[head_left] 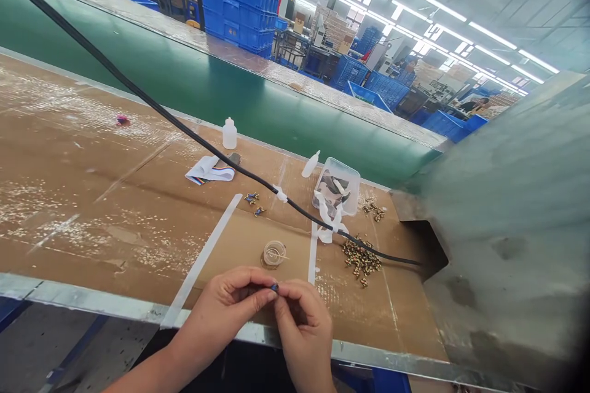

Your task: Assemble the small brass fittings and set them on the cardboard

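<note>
Between the fingertips of both hands is a tiny dark-blue part [275, 287], mostly covered by the fingers. My left hand [237, 298] pinches it from the left with thumb and forefinger. From the other side my right hand [302, 313] is closed, its fingertips meeting the part. Just beyond the hands stands a small round clear tub [275, 253] with a thin stick across it. Several small blue and brass-coloured parts [259, 211] lie farther back. To the right is a heap of small brass-coloured parts [362, 258].
A black cable [184, 129] runs diagonally over the cardboard-covered bench [115, 221]. At the back are a white bottle [229, 134], a nozzle bottle [311, 164], a striped cloth strip [209, 170] and a clear box [353, 187]. A metal panel [511, 245] bounds the right; a green conveyor [230, 86] lies behind.
</note>
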Tool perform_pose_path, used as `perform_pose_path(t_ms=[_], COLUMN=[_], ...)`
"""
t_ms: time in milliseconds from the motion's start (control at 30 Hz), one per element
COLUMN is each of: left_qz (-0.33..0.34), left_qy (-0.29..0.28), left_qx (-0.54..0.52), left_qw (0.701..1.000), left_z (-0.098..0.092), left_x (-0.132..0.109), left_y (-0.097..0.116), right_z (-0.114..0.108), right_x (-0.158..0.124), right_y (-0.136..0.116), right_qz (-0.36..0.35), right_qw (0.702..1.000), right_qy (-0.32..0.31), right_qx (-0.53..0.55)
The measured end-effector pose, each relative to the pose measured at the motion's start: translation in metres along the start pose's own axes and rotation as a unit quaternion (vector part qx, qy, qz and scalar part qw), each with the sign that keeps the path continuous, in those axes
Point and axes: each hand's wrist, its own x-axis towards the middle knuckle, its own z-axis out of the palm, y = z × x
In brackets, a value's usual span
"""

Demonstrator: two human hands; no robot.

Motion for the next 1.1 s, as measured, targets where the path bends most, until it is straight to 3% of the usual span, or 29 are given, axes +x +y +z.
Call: perform_pose_path(t_ms=[133, 267, 400, 533, 667, 767, 833, 967, 1100], left_qz=[0.014, 0.044, -0.027, -0.064, 0.045, 0.164, 0.206, 0.218, 0.188], left_qy=[0.007, -0.024, -0.081, -0.089, -0.068, -0.033, -0.01, -0.002, -0.001], left_qx=[0.047, 0.115, 0.03, -0.014, 0.122, 0.235, 0.266, 0.285, 0.28], left_qw=[0.999, 0.992, 0.996, 0.994, 0.989, 0.957, 0.942, 0.933, 0.941], left_z=[-0.002, -0.005, -0.006, -0.007, -0.008, -0.008, -0.008, -0.008, -0.011], left_x=[-0.001, -0.004, -0.005, -0.004, -0.005, -0.006, -0.007, -0.007, -0.006], left_y=[0.0, 0.007, 0.007, 0.002, 0.003, 0.003, 0.003, 0.001, 0.002], right_z=[-0.001, -0.001, -0.003, -0.004, -0.003, -0.002, 0.0, 0.003, -0.001], right_x=[0.001, -0.002, 0.0, 0.003, 0.003, 0.003, 0.003, 0.003, 0.003], right_y=[-0.003, 0.0, 0.001, 0.0, -0.002, -0.005, -0.006, -0.007, -0.007], right_qz=[-0.046, 0.013, -0.014, -0.035, -0.016, -0.017, -0.024, -0.025, -0.036], right_qw=[0.998, 1.0, 1.0, 0.998, 0.998, 0.997, 0.997, 0.997, 0.995], right_qy=[-0.011, -0.006, -0.018, -0.018, -0.016, -0.021, -0.018, -0.01, -0.027], right_qx=[-0.05, -0.016, -0.02, -0.041, -0.061, -0.067, -0.07, -0.072, -0.086])
